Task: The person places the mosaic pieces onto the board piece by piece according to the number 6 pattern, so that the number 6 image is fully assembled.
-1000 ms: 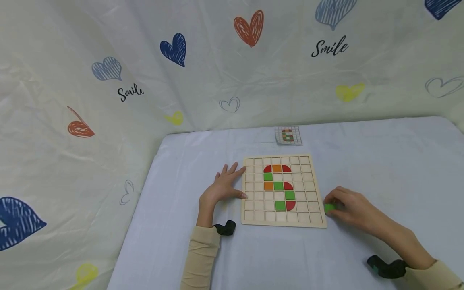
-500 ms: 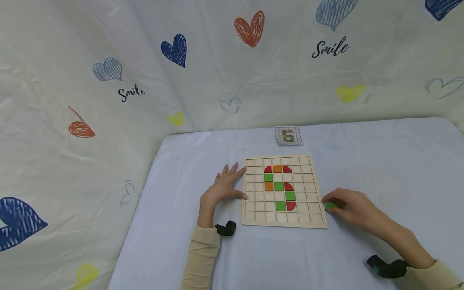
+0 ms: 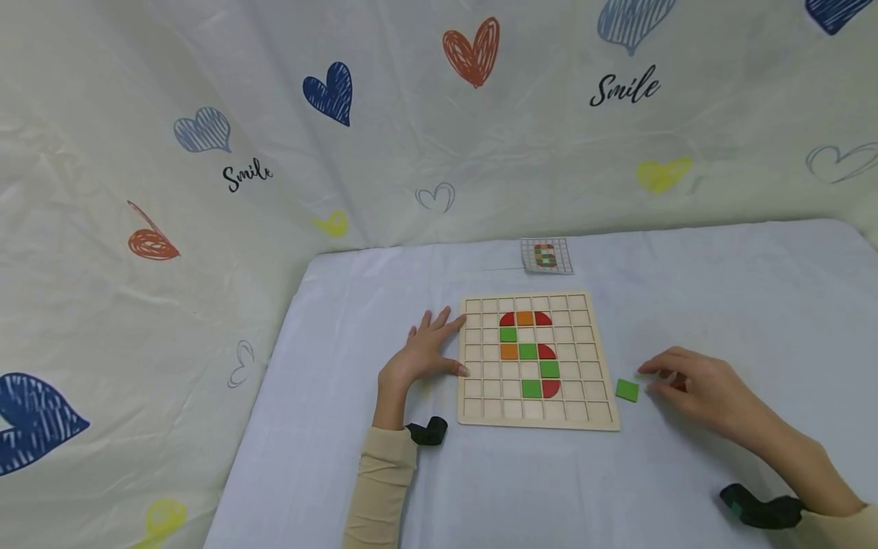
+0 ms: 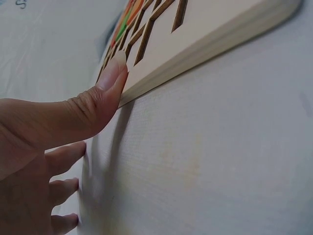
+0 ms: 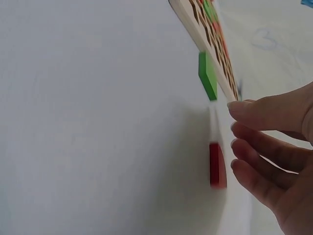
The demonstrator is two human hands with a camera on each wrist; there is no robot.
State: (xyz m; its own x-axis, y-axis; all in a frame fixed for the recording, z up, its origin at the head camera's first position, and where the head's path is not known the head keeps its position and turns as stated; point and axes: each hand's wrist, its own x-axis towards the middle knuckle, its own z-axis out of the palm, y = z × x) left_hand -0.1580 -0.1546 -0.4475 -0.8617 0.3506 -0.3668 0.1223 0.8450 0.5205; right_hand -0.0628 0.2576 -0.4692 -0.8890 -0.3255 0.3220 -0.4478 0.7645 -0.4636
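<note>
On the table lies a wooden grid board (image 3: 483,400) with red, orange and green tiles set in some of its squares. My left hand (image 3: 418,357) rests at the board's left edge, fingers spread; in the left wrist view its thumb (image 4: 105,88) touches the board's side. A loose green square tile (image 3: 627,390) lies just off the board's right edge. To the right of that tile my right hand (image 3: 700,385) hovers, fingers loosely bent and holding nothing. A red tile (image 5: 217,165) lies near it in the right wrist view; the hand hides it in the head view.
A small card (image 3: 546,256) with a gridded, coloured pattern lies behind the board. A cloth printed with hearts (image 3: 471,53) hangs behind the table. White cloth (image 3: 521,488) covers the tabletop. A black wrist device (image 3: 761,507) sits at the right wrist.
My right hand has let go of the green tile and moved right, leaving it lying beside the board. My left hand has stayed in place.
</note>
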